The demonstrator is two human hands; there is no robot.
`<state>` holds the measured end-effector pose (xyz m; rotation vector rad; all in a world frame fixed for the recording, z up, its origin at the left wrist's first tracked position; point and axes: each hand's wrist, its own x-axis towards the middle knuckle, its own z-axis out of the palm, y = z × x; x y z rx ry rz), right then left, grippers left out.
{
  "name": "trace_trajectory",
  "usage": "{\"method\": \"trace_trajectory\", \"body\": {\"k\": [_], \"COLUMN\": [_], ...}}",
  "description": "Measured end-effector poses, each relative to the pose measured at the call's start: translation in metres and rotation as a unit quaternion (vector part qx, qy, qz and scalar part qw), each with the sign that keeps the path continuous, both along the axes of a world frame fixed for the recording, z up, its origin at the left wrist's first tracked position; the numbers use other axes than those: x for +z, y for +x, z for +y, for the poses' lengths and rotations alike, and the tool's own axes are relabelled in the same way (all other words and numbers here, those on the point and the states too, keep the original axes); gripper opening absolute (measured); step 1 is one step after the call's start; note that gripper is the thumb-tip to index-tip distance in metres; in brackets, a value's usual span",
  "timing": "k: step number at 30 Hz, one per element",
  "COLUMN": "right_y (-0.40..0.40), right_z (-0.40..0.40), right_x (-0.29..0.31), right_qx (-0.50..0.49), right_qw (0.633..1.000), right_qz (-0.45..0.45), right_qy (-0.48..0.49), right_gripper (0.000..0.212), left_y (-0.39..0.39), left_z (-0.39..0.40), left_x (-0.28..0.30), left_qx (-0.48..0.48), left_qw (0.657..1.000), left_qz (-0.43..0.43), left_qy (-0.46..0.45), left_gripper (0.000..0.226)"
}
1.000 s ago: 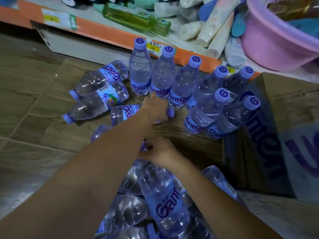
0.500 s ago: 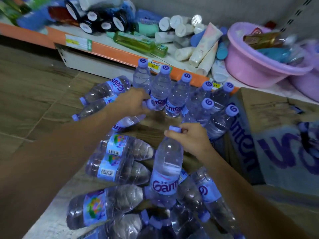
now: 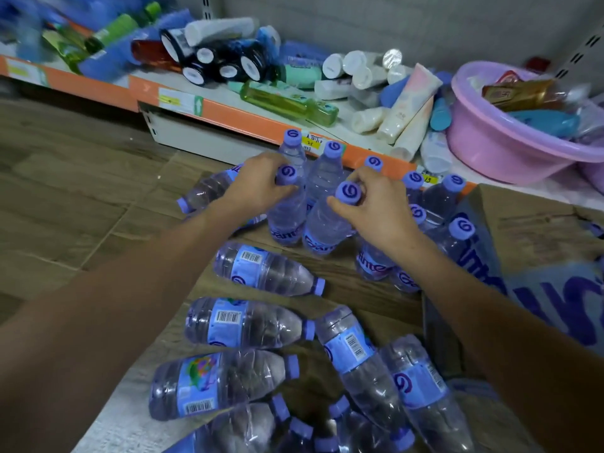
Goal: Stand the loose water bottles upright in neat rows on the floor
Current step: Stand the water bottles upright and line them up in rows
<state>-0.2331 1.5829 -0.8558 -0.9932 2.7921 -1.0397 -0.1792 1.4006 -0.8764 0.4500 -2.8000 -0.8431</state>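
Two upright bottles were held side by side on the floor [image 3: 65,197], just near of the far row below the shelf [image 3: 261,125]. The left bottle [image 3: 287,210] was gripped at its neck by the left hand [image 3: 258,181]; the right bottle [image 3: 327,223] was pinched at its cap by the right hand [image 3: 382,204]. Loose bottles [image 3: 261,325] lay nearer.
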Motion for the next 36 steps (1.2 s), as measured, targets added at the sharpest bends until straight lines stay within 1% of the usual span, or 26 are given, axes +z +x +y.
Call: {"method": "trace_trajectory", "body": {"k": [2,5,8,12,15,18,22,28,31,33,34,36], "right_y": [-0.013,-0.03,-0.038,-0.044,-0.043,-0.043,-0.039,-0.035,-0.032,-0.028,-0.026,-0.017], "right_z": [-0.003,-0.006,-0.003,0.003,0.004,0.005,0.009,0.01,0.012,0.02,0.026,0.042], "right_x": [0.006,0.016,0.015,0.004,-0.001,0.0,-0.003,-0.005,-0.006,-0.004,-0.004,-0.004], "right_qx": [0.002,-0.022,-0.03,-0.041,-0.047,-0.05,-0.071,-0.077,-0.065,-0.036,-0.02,0.007], "right_qw": [0.996,0.968,0.946,0.928,0.927,0.923,0.935,0.93,0.929,0.943,0.952,0.965], "right_qz": [0.043,0.119,0.151,0.135,0.117,0.117,0.102,0.133,0.123,0.101,0.111,0.156], "right_qy": [0.079,0.219,0.287,0.345,0.353,0.362,0.334,0.334,0.342,0.316,0.286,0.212], "right_gripper": [0.028,0.039,0.047,0.048,0.048,0.05,0.049,0.052,0.061,0.071,0.073,0.067], "left_y": [-0.006,-0.017,-0.029,-0.037,-0.039,-0.04,-0.039,-0.034,-0.034,-0.033,-0.032,-0.024], "left_z": [0.006,0.019,0.031,0.034,0.035,0.036,0.037,0.035,0.037,0.038,0.038,0.036], "left_x": [-0.005,-0.008,-0.008,-0.012,-0.012,-0.012,-0.012,-0.013,-0.013,-0.012,-0.013,-0.015], "left_qx": [-0.027,-0.046,-0.067,-0.053,-0.049,-0.059,-0.052,-0.046,-0.043,-0.043,-0.046,-0.059], "left_qw": [1.0,0.999,0.997,0.998,0.998,0.998,0.998,0.998,0.998,0.998,0.998,0.997], "left_qz": [0.007,0.023,0.02,0.026,0.024,0.024,0.02,0.024,0.017,0.011,0.005,0.0], "left_qy": [-0.001,0.011,0.013,0.022,0.021,0.017,0.04,0.034,0.034,0.036,0.038,0.049], "left_gripper": [0.032,0.032,0.035,0.036,0.036,0.036,0.039,0.041,0.042,0.046,0.05,0.063]}}
